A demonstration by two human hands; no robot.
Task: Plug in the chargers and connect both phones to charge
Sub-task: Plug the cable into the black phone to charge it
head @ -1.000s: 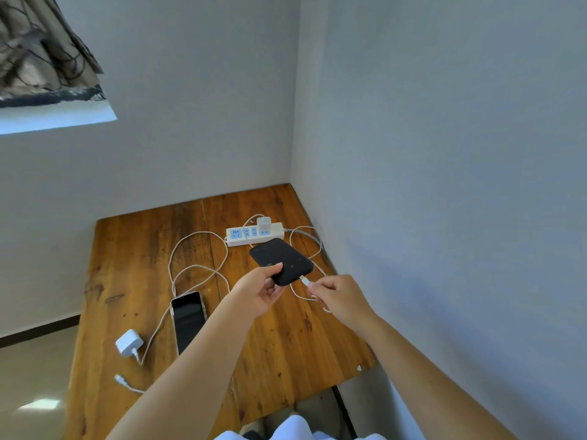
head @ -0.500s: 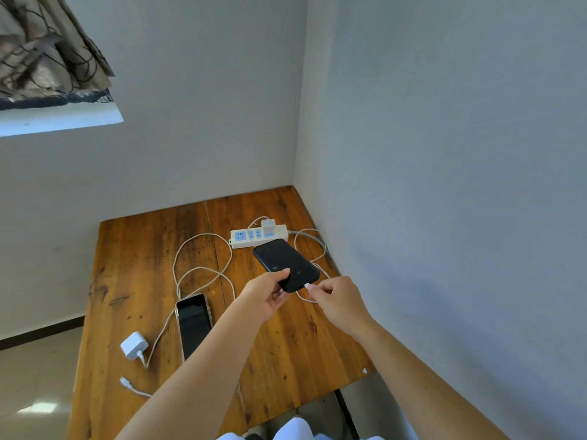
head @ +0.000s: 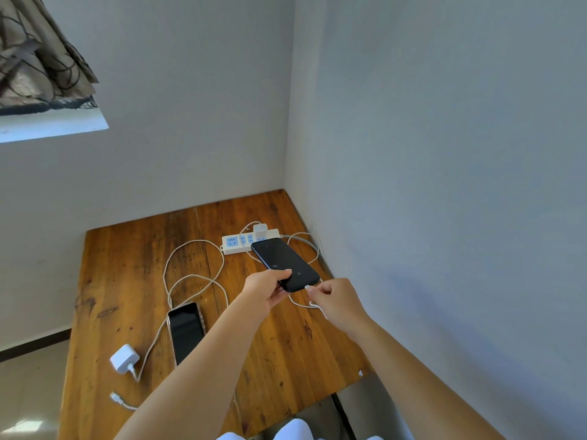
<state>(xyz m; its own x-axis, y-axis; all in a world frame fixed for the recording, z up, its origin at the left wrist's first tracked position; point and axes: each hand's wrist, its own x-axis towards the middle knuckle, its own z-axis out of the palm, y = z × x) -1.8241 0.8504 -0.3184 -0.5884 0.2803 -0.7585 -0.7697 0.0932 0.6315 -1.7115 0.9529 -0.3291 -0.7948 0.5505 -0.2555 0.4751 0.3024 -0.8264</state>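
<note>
My left hand holds a black phone by its near end, lifted above the wooden table. My right hand pinches a white cable plug that touches the phone's bottom edge. That cable runs to a white charger plugged into the white power strip. A second phone lies screen-up on the table, partly under my left forearm. A loose white charger lies at the left, its long cable looping over the table and ending in a free plug.
Walls close the table in at the back and on the right. A window ledge with a patterned curtain sits at the upper left. The table's near edge is cut at an angle on the right.
The plug in my right hand has closed the gap and now meets the black phone's bottom edge. The view has shifted slightly; the other phone and loose charger lie as before.
</note>
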